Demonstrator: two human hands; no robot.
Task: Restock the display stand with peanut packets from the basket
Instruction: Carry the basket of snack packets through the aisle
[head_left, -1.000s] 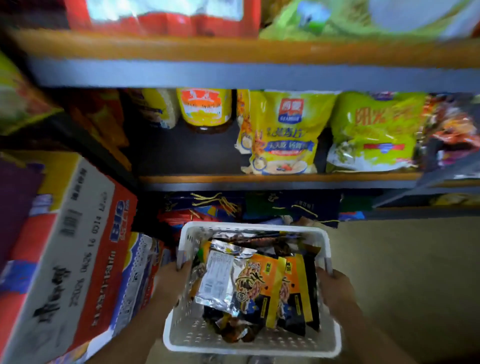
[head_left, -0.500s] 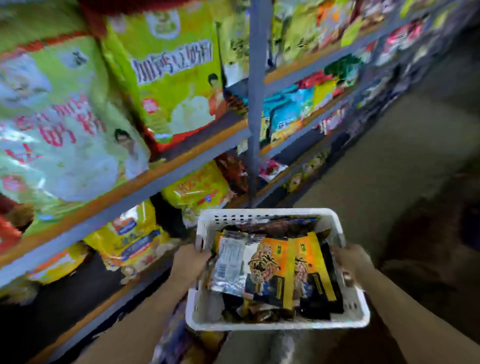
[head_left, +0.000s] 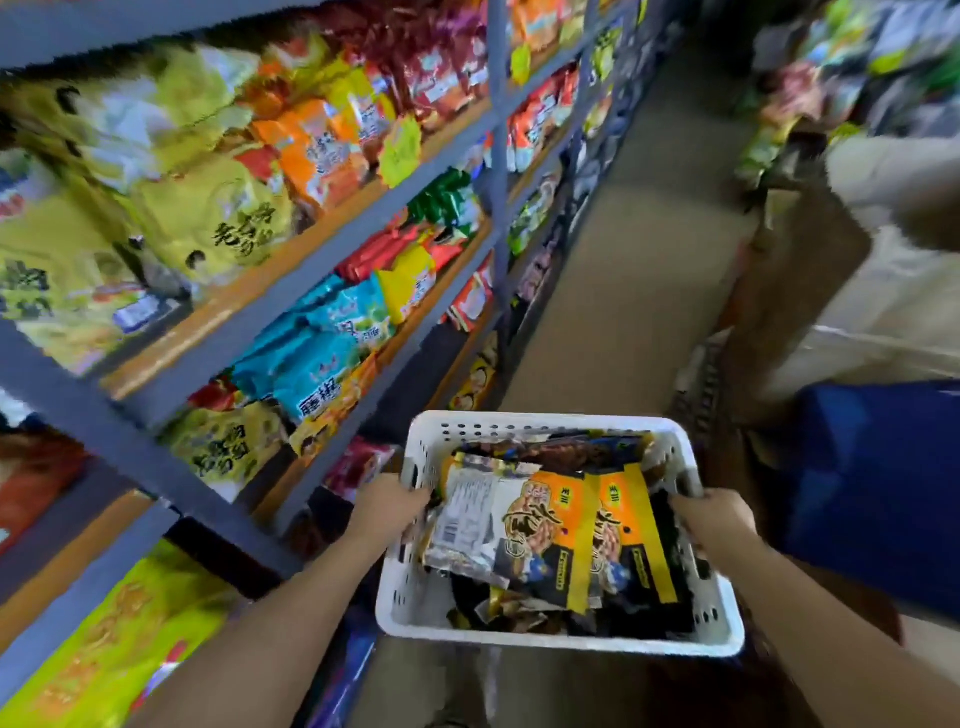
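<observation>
A white perforated plastic basket (head_left: 550, 635) hangs in front of me at waist height, held level over the aisle floor. Inside lie several peanut packets (head_left: 550, 530), orange and black with a cartoon face; one shows its silver back. My left hand (head_left: 390, 506) grips the basket's left rim and my right hand (head_left: 710, 519) grips the right rim. The display stand itself cannot be picked out among the shelves.
Grey metal shelving (head_left: 291, 260) packed with snack bags runs along the left, reaching far down the aisle. The beige aisle floor (head_left: 634, 270) stretches ahead. On the right stand cardboard boxes (head_left: 800, 291) and a blue object (head_left: 878, 488), with more goods behind.
My view has swung from facing the low shelves to looking down the aisle. The basket has stayed in both hands and risen away from the shelf front.
</observation>
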